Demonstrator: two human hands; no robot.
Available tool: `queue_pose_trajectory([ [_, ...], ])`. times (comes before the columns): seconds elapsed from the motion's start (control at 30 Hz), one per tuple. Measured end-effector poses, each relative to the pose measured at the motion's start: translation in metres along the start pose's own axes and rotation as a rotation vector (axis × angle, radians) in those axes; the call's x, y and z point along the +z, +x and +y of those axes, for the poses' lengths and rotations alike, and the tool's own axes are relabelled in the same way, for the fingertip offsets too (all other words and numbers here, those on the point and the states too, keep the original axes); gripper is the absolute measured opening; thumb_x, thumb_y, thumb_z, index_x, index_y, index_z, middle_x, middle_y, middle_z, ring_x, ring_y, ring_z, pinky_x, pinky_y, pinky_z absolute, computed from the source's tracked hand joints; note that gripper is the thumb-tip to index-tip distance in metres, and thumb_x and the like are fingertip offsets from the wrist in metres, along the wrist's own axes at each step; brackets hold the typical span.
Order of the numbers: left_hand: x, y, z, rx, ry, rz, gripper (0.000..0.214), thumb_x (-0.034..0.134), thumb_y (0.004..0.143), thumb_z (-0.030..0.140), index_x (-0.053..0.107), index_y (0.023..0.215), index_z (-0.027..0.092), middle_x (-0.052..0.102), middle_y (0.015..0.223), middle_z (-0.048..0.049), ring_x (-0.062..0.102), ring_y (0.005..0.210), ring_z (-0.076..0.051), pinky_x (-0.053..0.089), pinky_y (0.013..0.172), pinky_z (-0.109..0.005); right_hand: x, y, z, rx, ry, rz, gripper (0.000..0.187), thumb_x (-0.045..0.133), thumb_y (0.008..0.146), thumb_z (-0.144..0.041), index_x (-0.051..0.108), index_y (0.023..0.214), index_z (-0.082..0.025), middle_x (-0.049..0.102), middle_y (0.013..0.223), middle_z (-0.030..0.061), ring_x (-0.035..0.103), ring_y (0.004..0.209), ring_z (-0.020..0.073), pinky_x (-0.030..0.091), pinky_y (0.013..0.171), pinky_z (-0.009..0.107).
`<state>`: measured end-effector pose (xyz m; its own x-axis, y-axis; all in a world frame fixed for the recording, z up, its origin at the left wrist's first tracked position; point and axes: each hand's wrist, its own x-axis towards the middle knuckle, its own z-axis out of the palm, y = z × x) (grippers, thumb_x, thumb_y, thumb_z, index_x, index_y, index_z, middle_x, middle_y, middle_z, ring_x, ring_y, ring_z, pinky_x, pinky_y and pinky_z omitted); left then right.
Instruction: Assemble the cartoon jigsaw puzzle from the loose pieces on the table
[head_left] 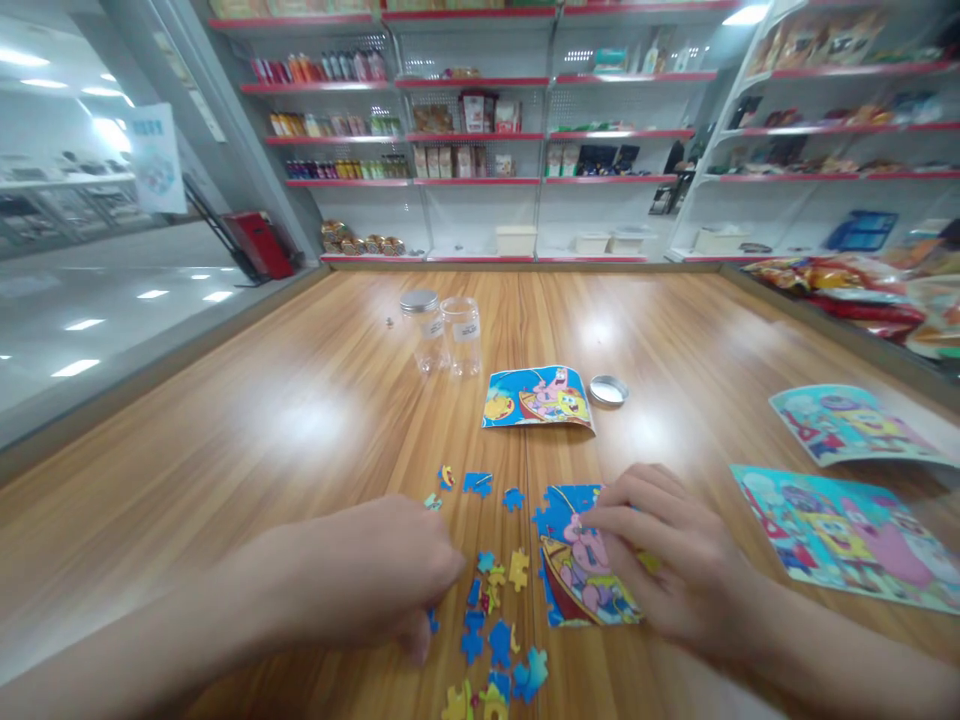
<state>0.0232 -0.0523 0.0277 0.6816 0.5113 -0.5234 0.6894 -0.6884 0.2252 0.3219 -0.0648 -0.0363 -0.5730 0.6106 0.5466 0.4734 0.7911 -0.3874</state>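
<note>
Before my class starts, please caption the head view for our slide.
Right hand at a partly assembled jigsaw, left hand beside loose pieces, a curled picture card beyond.

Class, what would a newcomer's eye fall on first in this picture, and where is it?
Probably the partly built puzzle, low and right of centre, with the right hand over its right side. Loose pieces lie to its left, near the left hand. Farther back stand two clear jars, one lidded.
</note>
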Motion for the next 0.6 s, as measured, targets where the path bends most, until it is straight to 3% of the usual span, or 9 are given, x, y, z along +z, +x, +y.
queue_pose_trajectory([
  [0.23,-0.007,-0.018,-0.003,-0.058,0.057,0.081,0.004,0.072,0.085,0.024,0.072,0.082,0.022,0.071,0.077,-0.0024,0.064,0.073,-0.02,0.038,0.061,-0.029,0.005,0.005,0.01,0.023,-0.029,0.033,0.019,0.057,0.086,-0.007,0.067,0.097,-0.019,0.063,0.085,0.0062,0.054,0.08,0.0209,0.042,0.07,0.037],
  [0.43,-0.01,-0.024,-0.016,-0.069,0.125,0.193,0.019,0.054,0.091,0.015,0.067,0.078,0.021,0.067,0.075,-0.0023,0.059,0.067,-0.017,0.034,0.06,-0.03,0.007,0.003,0.014,0.038,-0.039,0.035,0.018,0.057,0.086,-0.008,0.068,0.096,-0.019,0.063,0.082,0.0056,0.054,0.078,0.0204,0.042,0.071,0.037],
  [0.6,-0.013,-0.015,-0.037,-0.259,0.15,0.24,0.006,0.065,0.082,0.017,0.068,0.077,0.019,0.069,0.08,-0.0052,0.063,0.075,-0.021,0.035,0.062,-0.03,0.007,0.003,0.017,0.038,-0.031,-0.043,0.018,0.054,0.088,-0.01,0.069,0.094,-0.018,0.062,0.078,0.0058,0.054,0.073,0.0194,0.04,0.064,0.033],
])
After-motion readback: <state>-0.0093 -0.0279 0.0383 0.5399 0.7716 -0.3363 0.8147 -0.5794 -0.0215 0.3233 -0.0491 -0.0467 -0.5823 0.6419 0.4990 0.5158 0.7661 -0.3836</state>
